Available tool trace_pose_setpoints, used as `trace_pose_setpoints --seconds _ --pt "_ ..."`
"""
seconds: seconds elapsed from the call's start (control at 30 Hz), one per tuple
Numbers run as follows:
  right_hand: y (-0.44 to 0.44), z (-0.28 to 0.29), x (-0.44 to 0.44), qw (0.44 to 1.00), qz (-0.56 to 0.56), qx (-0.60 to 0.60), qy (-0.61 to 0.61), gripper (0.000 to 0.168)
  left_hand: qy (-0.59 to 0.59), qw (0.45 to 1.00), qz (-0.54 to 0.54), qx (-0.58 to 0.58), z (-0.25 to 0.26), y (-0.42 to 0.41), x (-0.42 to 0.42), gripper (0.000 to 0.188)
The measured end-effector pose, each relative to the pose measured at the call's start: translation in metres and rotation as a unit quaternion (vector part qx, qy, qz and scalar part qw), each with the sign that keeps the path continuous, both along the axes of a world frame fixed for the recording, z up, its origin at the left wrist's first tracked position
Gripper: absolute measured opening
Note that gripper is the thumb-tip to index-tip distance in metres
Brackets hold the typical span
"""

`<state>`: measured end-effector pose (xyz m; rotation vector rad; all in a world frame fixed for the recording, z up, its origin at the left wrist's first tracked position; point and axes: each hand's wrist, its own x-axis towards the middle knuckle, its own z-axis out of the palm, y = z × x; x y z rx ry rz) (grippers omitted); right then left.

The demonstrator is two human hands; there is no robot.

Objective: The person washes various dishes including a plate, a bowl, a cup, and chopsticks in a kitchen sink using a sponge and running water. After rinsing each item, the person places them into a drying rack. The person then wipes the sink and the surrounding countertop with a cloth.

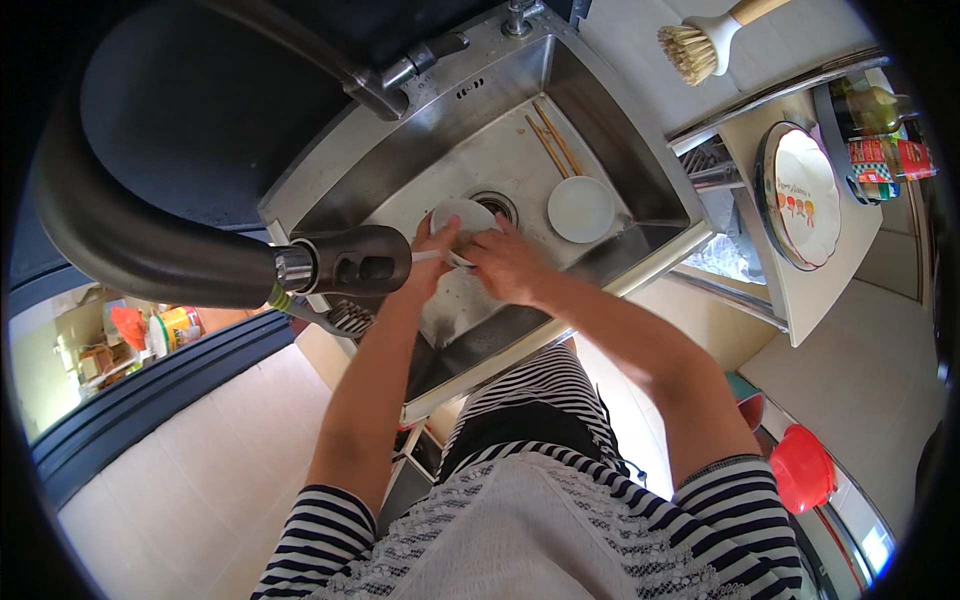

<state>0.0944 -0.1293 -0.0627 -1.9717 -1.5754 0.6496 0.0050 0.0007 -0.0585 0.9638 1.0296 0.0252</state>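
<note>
A small white bowl (463, 214) is tilted between my two hands, low inside the stainless steel sink (457, 161). My left hand (427, 266) grips its left side, thumb at the rim. On its right and near side are the fingers of my right hand (514, 262), which looks blurred. From the dark pull-out faucet head (360, 261), a thin stream of water (426, 256) runs onto my left hand. Beside the drain (501, 204), partly hidden by the hands, rests a round white dish (581, 210). Two wooden chopsticks (553, 142) lie behind that dish on the sink floor.
The curved faucet neck (135, 247) arches in from the left. A grey-handled brush (346, 319) sits at the sink's left edge. On the right counter lies a wooden-handled dish brush (697, 49). An open drawer (731, 247) and stacked plates (806, 195) are further right. Below stands a red basin (802, 469).
</note>
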Motion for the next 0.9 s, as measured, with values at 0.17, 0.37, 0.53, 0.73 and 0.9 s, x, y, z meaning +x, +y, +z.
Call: trace_pose_setpoints --seconds 0.17,0.37,0.53,0.73,0.9 --pt "-0.003 0.011 -0.024 0.985 -0.088 0.060 0.134 0.033 0.028 0.992 -0.009 0.126 -0.003 -0.002 0.007 0.042" --pt "-0.006 -0.006 -0.005 0.997 -0.029 0.022 0.063 0.039 0.003 0.989 0.023 0.145 -0.004 -0.012 0.011 0.034" --pt "-0.010 -0.001 -0.022 1.000 -0.016 0.016 0.009 0.043 -0.018 0.972 -0.057 0.226 -0.017 0.013 -0.001 0.039" --pt "-0.011 -0.022 0.033 0.958 0.095 0.093 -0.254 0.044 0.016 0.998 -0.053 0.010 -0.011 0.017 -0.015 0.039" --pt "0.000 -0.009 0.010 0.991 -0.087 0.048 -0.091 0.046 -0.002 0.994 -0.093 -0.066 -0.079 0.055 -0.060 0.040"
